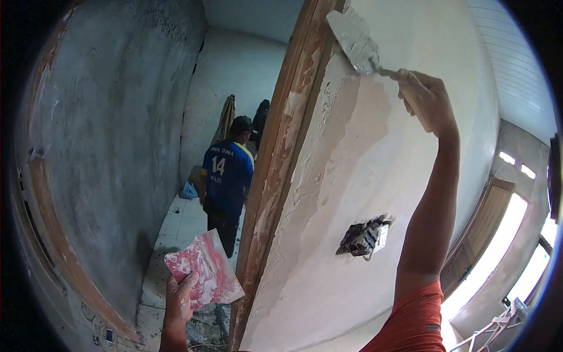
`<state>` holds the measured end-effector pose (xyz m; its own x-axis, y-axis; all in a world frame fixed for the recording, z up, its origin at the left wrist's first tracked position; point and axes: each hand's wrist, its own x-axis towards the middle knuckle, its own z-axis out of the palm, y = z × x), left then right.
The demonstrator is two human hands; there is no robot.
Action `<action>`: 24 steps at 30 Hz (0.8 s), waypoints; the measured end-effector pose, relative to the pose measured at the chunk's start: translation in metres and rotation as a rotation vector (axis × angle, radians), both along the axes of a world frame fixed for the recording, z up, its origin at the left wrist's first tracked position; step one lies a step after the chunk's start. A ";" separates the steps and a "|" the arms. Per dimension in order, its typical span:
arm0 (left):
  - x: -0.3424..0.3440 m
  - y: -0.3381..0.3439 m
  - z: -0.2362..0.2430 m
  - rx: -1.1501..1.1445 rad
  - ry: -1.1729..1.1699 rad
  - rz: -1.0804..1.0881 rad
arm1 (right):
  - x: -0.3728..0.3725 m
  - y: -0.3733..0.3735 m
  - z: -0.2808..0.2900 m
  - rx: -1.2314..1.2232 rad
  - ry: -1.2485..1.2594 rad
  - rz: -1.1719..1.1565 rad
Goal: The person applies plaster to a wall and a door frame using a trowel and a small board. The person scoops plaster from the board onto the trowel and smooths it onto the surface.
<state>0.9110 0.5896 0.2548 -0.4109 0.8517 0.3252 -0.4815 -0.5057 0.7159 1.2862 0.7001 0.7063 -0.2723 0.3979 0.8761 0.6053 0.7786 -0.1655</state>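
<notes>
My right hand (427, 101) is raised at the upper right, its fingers closed around the handle of a putty knife (355, 46). The wide blade lies against the pale wall (422, 176), right beside the wooden door frame (281, 152), and is smeared with whitish filler. Damp, darker filler (363, 120) covers a rough strip of wall below the blade. Low on the left, my left hand (180, 298) grips a red flat plate (206, 268) streaked with white filler, thumb on its face. This plate is held in front of the doorway, apart from the wall.
An electrical box (365, 236) sits in a ragged hole in the wall, with a wire loop hanging out. Through the doorway stands a person (226, 170) in a blue shirt. A grey plastered wall (117, 152) rises at left; a metal stand (498, 325) is at lower right.
</notes>
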 end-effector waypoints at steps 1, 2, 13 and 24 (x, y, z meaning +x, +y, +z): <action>0.001 0.001 -0.002 -0.002 0.000 -0.005 | 0.002 0.000 -0.005 -0.028 0.003 -0.025; 0.002 0.002 -0.004 -0.011 -0.005 -0.002 | 0.004 -0.002 -0.011 -0.055 0.005 -0.050; -0.004 0.003 -0.009 -0.079 0.005 -0.019 | -0.021 0.012 -0.089 -0.182 -0.068 -0.022; -0.010 -0.002 0.004 -0.281 -0.069 -0.059 | -0.021 0.028 -0.279 -0.622 -0.278 0.279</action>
<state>0.9011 0.5871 0.2587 -0.3707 0.9276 0.0466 -0.5568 -0.2621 0.7882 1.2654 0.7286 0.4272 -0.6153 0.6822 0.3949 0.4826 0.7222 -0.4955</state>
